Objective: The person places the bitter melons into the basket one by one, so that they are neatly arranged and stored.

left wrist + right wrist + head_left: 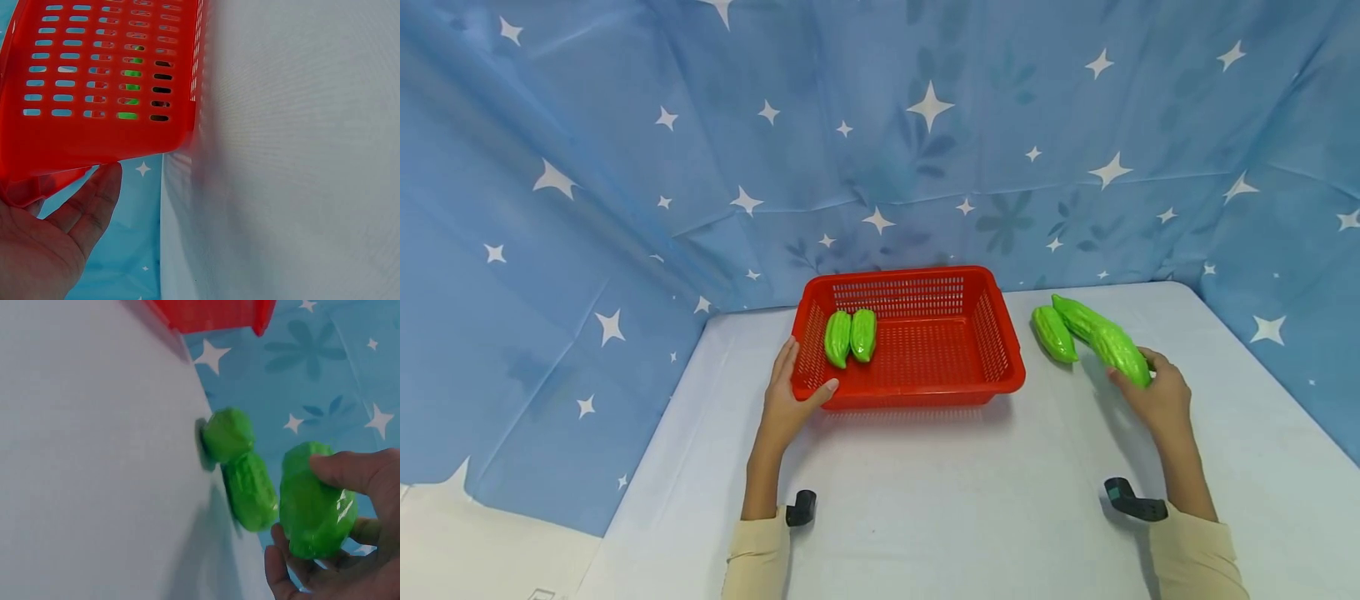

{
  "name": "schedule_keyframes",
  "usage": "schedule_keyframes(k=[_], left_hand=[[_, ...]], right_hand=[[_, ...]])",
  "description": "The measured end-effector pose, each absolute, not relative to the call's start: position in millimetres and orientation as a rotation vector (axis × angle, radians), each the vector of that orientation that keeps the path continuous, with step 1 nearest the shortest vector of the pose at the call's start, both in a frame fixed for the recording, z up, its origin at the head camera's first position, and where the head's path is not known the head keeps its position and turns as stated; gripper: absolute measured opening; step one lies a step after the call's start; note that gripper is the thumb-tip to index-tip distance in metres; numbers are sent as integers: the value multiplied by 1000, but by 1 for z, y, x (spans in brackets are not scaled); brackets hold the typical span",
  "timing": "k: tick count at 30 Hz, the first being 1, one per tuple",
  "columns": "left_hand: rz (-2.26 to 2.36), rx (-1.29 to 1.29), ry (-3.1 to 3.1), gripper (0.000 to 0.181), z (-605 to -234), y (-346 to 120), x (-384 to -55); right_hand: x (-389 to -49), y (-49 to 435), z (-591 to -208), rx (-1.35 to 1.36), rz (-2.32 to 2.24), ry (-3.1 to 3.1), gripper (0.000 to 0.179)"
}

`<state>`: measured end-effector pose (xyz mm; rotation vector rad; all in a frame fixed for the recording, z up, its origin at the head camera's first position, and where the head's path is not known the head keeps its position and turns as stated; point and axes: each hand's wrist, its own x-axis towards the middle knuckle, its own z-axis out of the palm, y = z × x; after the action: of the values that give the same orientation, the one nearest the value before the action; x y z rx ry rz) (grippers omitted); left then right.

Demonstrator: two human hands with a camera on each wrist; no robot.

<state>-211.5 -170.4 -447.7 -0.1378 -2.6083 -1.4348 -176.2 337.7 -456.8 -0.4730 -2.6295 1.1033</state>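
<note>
My left hand [786,408] holds the near left corner of a red plastic basket [917,390], thumb over the rim and fingers along the outer side. In the left wrist view the fingers [100,209] touch the basket below its rim, which partly hides the thumb. Two bright green bitter melons [862,335] lie side by side in the basket's left end. My right hand [1161,396] grips another bitter melon [315,506] between thumb and fingers, raised off the table. Two more bitter melons [250,490] rest on the table just beyond it, one of them [1054,335] nearer the basket.
The white-covered table [955,500] carries the basket near its back edge. A blue curtain with white stars [880,167] hangs behind and at both sides. Black wrist cameras [1135,502] sit at both sleeves.
</note>
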Motion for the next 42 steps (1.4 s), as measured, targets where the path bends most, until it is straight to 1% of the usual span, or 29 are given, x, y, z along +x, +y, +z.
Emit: schedule_keyframes(k=[5,9,13,15,20,23,27,32,42], left_hand=[[-1440,-134,-2606,99,-447,-170,-212],[-1445,-139,-2602,99,-445,-170,-212],[-1445,-144,-2598,99,-445,-170,-213],[-1444,-143,-2597,98,-445,-170,-213],[-1438,-139,-2599,99,-446,-170,-214],[-1436,-140,-2600,99,-447,-170,-213],[-1432,-138,-2606,99,-448,-170,-212],[-1422,-143,-2608,98,-448,-170,-212],[-1421,-140,-2611,98,-449,-171,-213]], right_hand=[[-176,329,-442,-529,1416,-2496,81],[-178,324,-432,-579,1705,-2335,84],[-179,324,-426,-502,2120,-2031,84],[-179,325,-425,-402,2316,-1857,80],[-180,325,-426,-127,2593,-1602,59],[-182,324,-429,8,2672,-1528,54],[-184,321,-432,147,2717,-1454,60],[-184,320,-433,253,2778,-1346,66],[-187,320,-436,362,2821,-1319,54]])
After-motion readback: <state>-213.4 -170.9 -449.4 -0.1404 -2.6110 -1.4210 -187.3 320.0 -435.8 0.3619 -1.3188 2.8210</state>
